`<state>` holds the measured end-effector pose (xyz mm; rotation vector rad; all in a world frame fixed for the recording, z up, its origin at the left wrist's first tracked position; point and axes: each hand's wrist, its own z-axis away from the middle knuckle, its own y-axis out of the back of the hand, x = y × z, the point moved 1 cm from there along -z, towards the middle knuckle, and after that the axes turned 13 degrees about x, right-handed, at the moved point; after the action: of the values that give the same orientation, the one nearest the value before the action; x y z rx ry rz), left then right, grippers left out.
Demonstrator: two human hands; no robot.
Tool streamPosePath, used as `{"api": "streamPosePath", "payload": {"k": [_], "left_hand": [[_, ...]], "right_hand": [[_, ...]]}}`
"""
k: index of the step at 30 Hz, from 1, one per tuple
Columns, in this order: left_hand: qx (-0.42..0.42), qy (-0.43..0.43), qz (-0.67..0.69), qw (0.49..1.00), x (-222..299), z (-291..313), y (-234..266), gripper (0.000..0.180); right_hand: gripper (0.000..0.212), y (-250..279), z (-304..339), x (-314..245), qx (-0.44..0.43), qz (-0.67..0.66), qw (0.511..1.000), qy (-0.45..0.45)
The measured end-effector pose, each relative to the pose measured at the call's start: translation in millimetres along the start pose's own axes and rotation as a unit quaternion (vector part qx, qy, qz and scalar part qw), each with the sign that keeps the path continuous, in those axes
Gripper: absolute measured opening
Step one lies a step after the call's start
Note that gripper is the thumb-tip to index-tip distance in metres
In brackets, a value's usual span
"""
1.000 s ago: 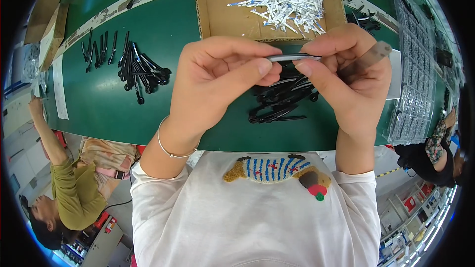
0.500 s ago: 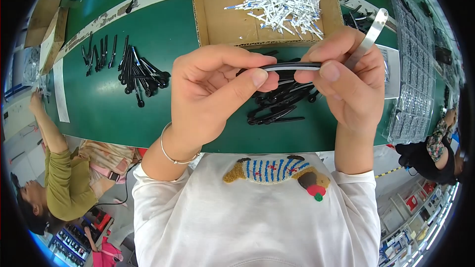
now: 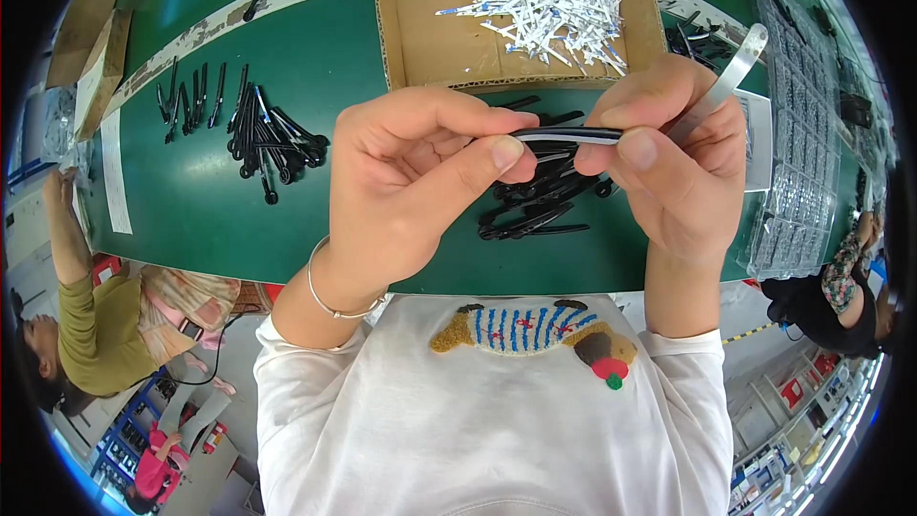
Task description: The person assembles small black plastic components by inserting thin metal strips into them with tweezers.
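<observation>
My left hand [image 3: 406,177] pinches the left end of a slim, curved black part [image 3: 568,136] between thumb and fingertips. Along the side toward me runs a pale grey band. The other end sits between the thumb and finger of my right hand [image 3: 683,158], so the part is held level above the table. Tucked in my right hand is also a flat metal strip [image 3: 734,72] with a rounded end, slanting up and right. Below both hands lies a heap of similar glossy black parts [image 3: 540,210], partly hidden by my fingers.
A cardboard box [image 3: 420,29] holding many white paper slivers [image 3: 559,10] stands at the far middle. More black parts [image 3: 267,139] lie on the green table [image 3: 191,210] at left. Clear compartment trays [image 3: 793,153] stand at right. A co-worker [image 3: 105,325] is at left.
The grey band on the black part looks narrower, and its right end now shows mostly black. The metal strip has shifted slightly right. The co-worker at left has moved left.
</observation>
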<state>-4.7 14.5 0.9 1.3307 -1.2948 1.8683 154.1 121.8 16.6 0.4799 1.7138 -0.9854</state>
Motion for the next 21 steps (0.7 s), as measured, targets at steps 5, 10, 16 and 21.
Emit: {"api": "streamPosePath", "payload": {"k": [5, 10, 16, 21], "left_hand": [[0.008, -0.039, -0.031, 0.999, -1.0, 1.7, 0.0, 0.014], [0.021, -0.073, -0.037, 0.996, -2.5, 2.8, -1.5, 0.015], [0.029, -0.084, -0.041, 0.995, -0.5, 2.9, -2.7, 0.016], [0.039, -0.132, -0.087, 0.987, -0.1, 5.8, -4.1, 0.017]], "right_hand": [[0.011, 0.8, 2.8, 1.8, 0.016, 0.024, 1.0, 0.004], [0.016, -2.5, 1.2, 1.2, 0.055, 0.011, 0.998, 0.004], [0.021, -5.3, -1.7, 3.1, 0.051, -0.036, 0.998, -0.013], [0.018, -5.5, -2.2, 4.9, 0.061, -0.018, 0.998, -0.014]]}}
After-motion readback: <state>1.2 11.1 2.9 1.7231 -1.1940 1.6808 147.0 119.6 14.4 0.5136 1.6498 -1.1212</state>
